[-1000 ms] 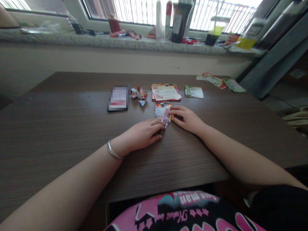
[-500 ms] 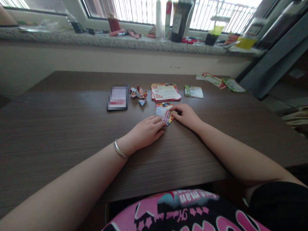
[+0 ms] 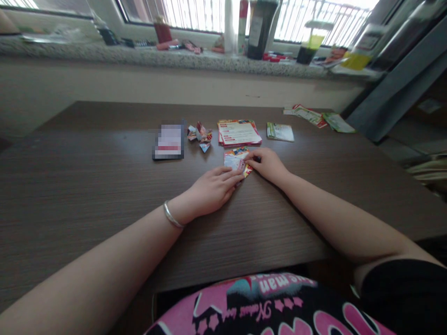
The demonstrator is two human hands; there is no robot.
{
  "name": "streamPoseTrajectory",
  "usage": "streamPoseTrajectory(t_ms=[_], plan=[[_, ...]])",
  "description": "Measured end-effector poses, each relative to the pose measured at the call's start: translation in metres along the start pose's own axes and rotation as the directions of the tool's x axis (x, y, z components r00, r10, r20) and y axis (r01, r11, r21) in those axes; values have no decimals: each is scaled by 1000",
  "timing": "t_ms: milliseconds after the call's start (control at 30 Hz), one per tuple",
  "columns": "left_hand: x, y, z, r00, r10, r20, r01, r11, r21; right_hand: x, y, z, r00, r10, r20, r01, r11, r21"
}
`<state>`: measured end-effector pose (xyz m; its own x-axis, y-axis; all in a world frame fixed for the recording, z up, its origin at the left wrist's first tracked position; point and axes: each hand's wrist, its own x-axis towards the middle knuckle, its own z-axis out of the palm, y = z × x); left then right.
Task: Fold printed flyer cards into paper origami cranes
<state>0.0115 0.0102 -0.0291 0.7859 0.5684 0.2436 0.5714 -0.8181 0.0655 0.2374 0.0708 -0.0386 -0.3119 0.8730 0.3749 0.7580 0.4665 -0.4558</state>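
Note:
A small colourful printed paper sheet (image 3: 232, 160) lies on the table in front of me, its lower right part turned over in a fold. My left hand (image 3: 215, 187) rests flat across the sheet's lower edge, fingers stretched out and pressing on it. On the sheet's right side, my right hand (image 3: 268, 164) pinches the folded edge between thumb and fingers. The lower corner of the sheet is partly hidden under my left fingers.
Behind the sheet sits a stack of printed cards (image 3: 239, 132). A folded paper shape (image 3: 200, 136) and a dark-edged tablet or phone (image 3: 169, 140) lie left. Smaller cards (image 3: 280, 132) and loose papers (image 3: 310, 115) lie right. Bottles and cups line the granite windowsill (image 3: 195, 59).
My left fingers have slid slightly up and right over the fold and lie straighter. My right hand keeps its pinch at the sheet's right edge. The view has shifted a little.

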Motion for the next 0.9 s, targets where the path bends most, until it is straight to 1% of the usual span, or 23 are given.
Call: streamPoseTrajectory(t_ms=[67,233,267,333,400,467,567,700,800,900], plan=[[0,0,0,1000,-14,7,15,1000,-21,0,0,0,1000,-9,-5,8,1000,-10],[0,-1,-3,997,-60,57,62,997,-38,-7,-5,-1,994,-89,-57,91,995,31],[0,-1,-3,995,-73,70,75,997,-36,-9,-6,-2,993,-102,-67,103,994,22],[0,-1,-4,991,-95,89,98,995,-34,-16,-11,-7,988,-148,-51,145,988,-60],[0,0,-5,988,-115,99,120,992,-41,-23,-17,-14,973,-231,0,228,961,-154],[0,0,-6,985,-137,104,142,989,-45,-31,-24,-21,947,-314,72,322,932,-167],[-1,0,-6,982,-157,105,161,986,-35,-40,-35,-26,873,-437,216,471,869,-148],[-1,-2,-3,983,-152,104,155,988,-20,-47,-48,-25,844,-461,274,518,832,-198],[-1,-2,-3,983,-150,110,152,988,-10,-48,-53,-26,829,-449,334,540,799,-266],[-1,-2,-5,982,-145,124,147,989,-4,-47,-53,-30,839,-398,372,515,802,-304]])
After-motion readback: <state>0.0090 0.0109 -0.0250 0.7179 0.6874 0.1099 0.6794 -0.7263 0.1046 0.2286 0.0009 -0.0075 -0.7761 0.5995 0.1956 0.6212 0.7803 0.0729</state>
